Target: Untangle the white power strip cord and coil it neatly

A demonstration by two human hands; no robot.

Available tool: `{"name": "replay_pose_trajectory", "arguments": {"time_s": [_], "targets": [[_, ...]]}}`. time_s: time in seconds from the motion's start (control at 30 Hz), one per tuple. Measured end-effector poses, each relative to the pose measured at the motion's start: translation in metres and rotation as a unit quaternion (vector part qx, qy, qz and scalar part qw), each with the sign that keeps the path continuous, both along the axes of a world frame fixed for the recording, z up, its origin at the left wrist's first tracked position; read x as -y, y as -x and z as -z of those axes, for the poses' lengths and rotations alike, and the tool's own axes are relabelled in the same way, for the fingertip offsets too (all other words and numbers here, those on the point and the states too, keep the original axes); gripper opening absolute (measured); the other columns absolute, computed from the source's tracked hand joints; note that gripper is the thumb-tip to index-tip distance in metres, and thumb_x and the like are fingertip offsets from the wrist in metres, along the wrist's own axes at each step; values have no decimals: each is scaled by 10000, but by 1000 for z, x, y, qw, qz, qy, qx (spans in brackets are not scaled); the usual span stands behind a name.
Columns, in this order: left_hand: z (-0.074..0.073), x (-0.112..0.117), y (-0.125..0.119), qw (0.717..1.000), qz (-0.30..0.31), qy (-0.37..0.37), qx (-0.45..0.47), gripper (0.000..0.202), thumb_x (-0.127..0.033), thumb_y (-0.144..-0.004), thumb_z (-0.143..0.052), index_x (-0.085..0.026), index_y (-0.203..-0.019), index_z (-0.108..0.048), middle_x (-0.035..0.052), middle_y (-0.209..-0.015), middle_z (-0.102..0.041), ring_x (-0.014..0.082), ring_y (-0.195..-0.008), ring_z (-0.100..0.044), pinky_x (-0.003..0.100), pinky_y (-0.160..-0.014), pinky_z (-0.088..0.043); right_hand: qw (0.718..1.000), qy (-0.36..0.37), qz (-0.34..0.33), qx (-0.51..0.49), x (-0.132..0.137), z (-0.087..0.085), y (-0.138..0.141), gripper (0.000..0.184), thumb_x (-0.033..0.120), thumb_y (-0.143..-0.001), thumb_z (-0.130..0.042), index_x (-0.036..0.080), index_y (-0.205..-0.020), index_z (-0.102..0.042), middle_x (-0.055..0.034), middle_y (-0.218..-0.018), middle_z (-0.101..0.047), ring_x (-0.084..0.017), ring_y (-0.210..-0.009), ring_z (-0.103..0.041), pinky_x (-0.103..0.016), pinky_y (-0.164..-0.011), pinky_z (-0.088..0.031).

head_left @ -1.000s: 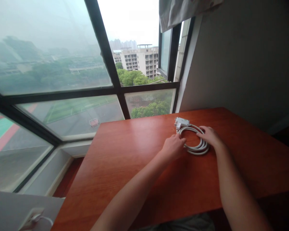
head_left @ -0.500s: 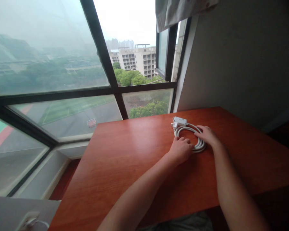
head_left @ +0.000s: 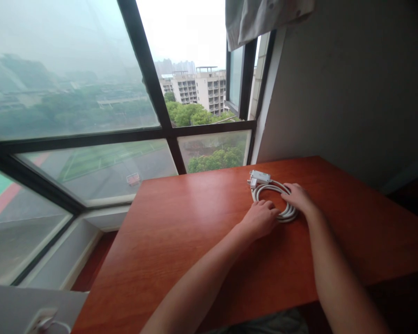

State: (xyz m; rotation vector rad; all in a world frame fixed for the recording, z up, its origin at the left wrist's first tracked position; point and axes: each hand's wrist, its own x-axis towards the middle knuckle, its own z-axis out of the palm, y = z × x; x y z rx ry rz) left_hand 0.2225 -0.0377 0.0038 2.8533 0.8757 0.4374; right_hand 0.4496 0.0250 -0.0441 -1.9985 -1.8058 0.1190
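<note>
A white cable (head_left: 264,189) lies coiled in a ring on the red-brown wooden table (head_left: 181,232), with a small white plug block (head_left: 259,176) at its far end. My left hand (head_left: 261,218) rests on the near left part of the coil, fingers curled over it. My right hand (head_left: 299,197) lies on the coil's right side, fingers bent down onto the loops. Both hands press the coil against the tabletop.
A large window with dark frames (head_left: 167,132) runs along the table's far and left side. A grey wall (head_left: 351,83) stands to the right. A cloth (head_left: 261,16) hangs at the top. A white socket with a cord (head_left: 43,321) sits at the lower left.
My left hand has slid right onto the coil's near edge, covering part of it. The right hand has stayed on the coil.
</note>
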Motion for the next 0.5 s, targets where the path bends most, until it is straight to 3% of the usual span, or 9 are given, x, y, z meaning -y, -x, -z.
{"name": "replay_pose_trajectory", "arguments": {"time_s": [0.17, 0.3, 0.37, 0.43, 0.5], "targets": [[-10, -3, 33, 994, -15, 31, 107, 324, -309, -905, -528, -225, -1210, -597, 90, -1173, -602, 220, -1066, -577, 351, -934, -462, 993, -110, 22, -45, 3, -16, 16, 440, 287, -778, -576, 109, -1177, -630, -176, -1109, -641, -282, -967, -616, -384, -890, -476], [-2, -19, 82, 972, -97, 118, 179, 305, -281, -885, -538, -214, -1166, -635, 83, -1133, -632, 176, -928, -640, 301, -853, -514, 966, -153, -39, -204, 5, -39, 69, 382, 306, -804, -552, 155, -1143, -640, -133, -1069, -685, -229, -841, -644, -361, -812, -516], [7, -28, 106, 949, -169, 172, 204, 267, -269, -875, -535, -186, -1090, -669, 73, -1057, -669, 149, -792, -655, 275, -758, -534, 941, -113, -121, -294, 8, -48, 108, 358, 344, -818, -556, 165, -1114, -645, -117, -1022, -708, -224, -860, -657, -341, -782, -526], [18, -33, 126, 920, -235, 191, 249, 261, -272, -891, -510, -175, -1069, -675, 61, -985, -703, 153, -787, -659, 267, -731, -535, 914, -43, -205, -346, 10, -50, 148, 322, 389, -821, -569, 164, -1029, -666, -102, -931, -722, -205, -810, -663, -309, -714, -527], [26, -36, 139, 895, -289, 176, 289, 265, -284, -905, -498, -175, -1077, -668, 52, -928, -718, 153, -751, -656, 267, -706, -531, 883, 30, -227, -410, 12, -46, 184, 380, 417, -854, -519, 158, -1113, -621, -82, -837, -726, -172, -660, -654, -267, -572, -500]]}}
